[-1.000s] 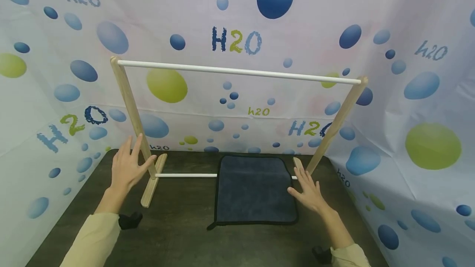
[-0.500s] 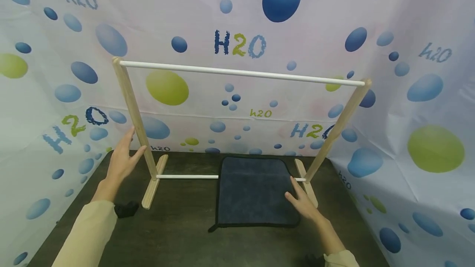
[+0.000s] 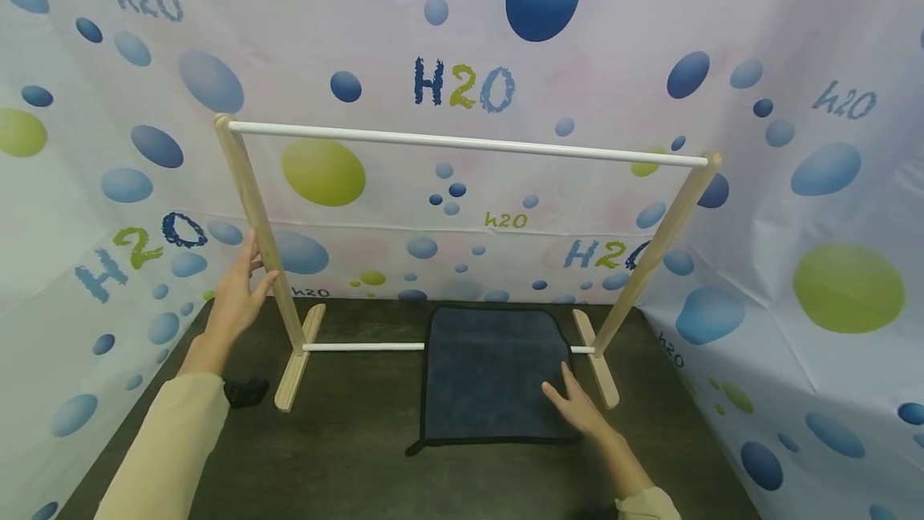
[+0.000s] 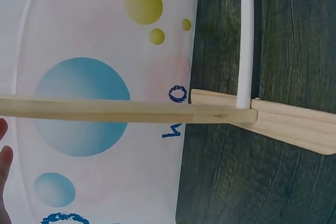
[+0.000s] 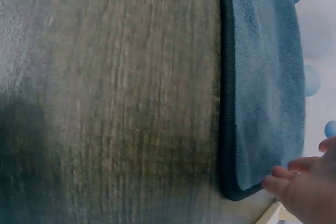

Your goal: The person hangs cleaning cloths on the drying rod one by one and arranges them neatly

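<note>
A wooden rack with a white top rod (image 3: 469, 141) stands at the back of the table. My left hand (image 3: 234, 287) is beside its left post (image 3: 260, 223), thumb and fingers spread, fingertips close to the wood. In the left wrist view only some fingertips (image 4: 4, 156) show, just below the post. A dark blue-grey cloth (image 3: 491, 375) with a black edge and a corner loop lies flat across the rack's lower rod (image 3: 364, 347). Over the cloth's right side is my right hand (image 3: 581, 412), fingers extended and holding nothing. In the right wrist view its fingertips overlap the cloth's corner.
The rack's wooden feet (image 3: 292, 379) rest on the dark wood-grain table (image 3: 346, 456). Behind and along both sides hangs a white curtain (image 3: 397, 22) with blue and green bubbles and H2O lettering. A black strap (image 3: 245, 392) shows at my left wrist.
My right hand has moved left and toward me, from near the right post to over the cloth. The left hand has shifted slightly up beside the left post. Rack and cloth stay put.
</note>
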`<state>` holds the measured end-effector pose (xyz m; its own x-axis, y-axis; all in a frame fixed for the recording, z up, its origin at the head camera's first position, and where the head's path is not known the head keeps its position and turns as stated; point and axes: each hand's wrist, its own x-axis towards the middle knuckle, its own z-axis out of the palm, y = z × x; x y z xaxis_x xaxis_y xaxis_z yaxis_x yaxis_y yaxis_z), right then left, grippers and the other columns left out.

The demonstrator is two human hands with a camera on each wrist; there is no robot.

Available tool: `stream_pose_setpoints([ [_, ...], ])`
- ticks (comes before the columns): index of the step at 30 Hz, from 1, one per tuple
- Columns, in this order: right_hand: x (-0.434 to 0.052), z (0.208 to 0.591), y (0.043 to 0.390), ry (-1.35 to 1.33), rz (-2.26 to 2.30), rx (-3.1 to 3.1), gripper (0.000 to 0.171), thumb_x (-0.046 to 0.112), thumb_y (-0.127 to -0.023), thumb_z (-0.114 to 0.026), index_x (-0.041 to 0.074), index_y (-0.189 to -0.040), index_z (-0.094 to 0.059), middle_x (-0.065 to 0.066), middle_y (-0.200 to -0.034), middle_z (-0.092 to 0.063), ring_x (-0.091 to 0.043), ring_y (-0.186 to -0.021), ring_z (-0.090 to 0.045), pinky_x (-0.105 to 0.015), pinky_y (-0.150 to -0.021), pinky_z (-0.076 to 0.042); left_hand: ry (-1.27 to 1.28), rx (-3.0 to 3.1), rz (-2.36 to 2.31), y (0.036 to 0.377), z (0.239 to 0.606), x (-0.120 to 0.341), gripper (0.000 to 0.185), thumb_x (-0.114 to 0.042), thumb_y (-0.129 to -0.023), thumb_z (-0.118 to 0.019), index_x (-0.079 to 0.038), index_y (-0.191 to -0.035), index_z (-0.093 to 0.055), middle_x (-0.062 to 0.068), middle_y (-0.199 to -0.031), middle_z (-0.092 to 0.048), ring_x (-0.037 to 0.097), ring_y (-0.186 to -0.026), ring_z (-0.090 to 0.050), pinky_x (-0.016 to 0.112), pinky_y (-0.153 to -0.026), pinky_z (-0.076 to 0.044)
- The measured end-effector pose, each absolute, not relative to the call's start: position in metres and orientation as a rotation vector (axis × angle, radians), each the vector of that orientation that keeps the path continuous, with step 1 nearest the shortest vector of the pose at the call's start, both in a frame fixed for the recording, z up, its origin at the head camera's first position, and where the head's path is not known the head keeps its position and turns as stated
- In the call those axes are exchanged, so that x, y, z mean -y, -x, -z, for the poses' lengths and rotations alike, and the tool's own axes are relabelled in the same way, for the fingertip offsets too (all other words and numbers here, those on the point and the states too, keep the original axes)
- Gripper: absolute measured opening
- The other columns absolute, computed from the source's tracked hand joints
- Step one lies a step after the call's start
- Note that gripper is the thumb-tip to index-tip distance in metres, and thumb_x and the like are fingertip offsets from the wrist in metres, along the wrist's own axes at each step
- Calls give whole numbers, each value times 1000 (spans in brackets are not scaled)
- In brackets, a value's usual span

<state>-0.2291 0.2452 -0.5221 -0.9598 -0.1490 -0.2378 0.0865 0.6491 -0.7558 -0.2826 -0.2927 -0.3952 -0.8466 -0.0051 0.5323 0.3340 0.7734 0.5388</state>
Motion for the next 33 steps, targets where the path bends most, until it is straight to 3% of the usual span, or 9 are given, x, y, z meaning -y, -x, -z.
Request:
stream_pose_setpoints([
  [10, -240, 535, 229, 126, 1101, -2684, 80, 31, -93, -54, -13, -144, -11, -35, -149, -13, -55, -135, -15, -66, -108, -17, 160, 2467, 908, 286, 396, 288, 72, -5, -95, -50, -12, -151, -6, 43, -125, -45, 58, -110, -48, 66, -85, -42],
  [19, -227, 554, 226, 141, 824, -2865, 90, 29, -79, -73, -11, -142, -22, -39, -136, -27, -59, -120, -28, -72, -91, -32, 201, 2401, 917, 289, 401, 286, 72, 1, -93, -48, -8, -151, -7, 45, -122, -45, 60, -107, -48, 67, -83, -42],
  [26, -222, 567, 229, -15, 866, -2954, 93, 23, -73, -78, -5, -143, -24, -35, -131, -35, -52, -113, -35, -66, -87, -35, 203, 2378, 918, 290, 404, 285, 72, 6, -92, -48, -7, -150, -8, 45, -120, -47, 60, -104, -50, 66, -81, -44],
  [33, -221, 570, 231, -132, 1061, -2947, 85, 15, -73, -77, -5, -141, -30, -30, -128, -39, -47, -109, -38, -61, -83, -35, 215, 2363, 944, 291, 406, 284, 76, 10, -90, -49, -6, -150, -6, 46, -120, -44, 61, -102, -50, 66, -80, -44],
])
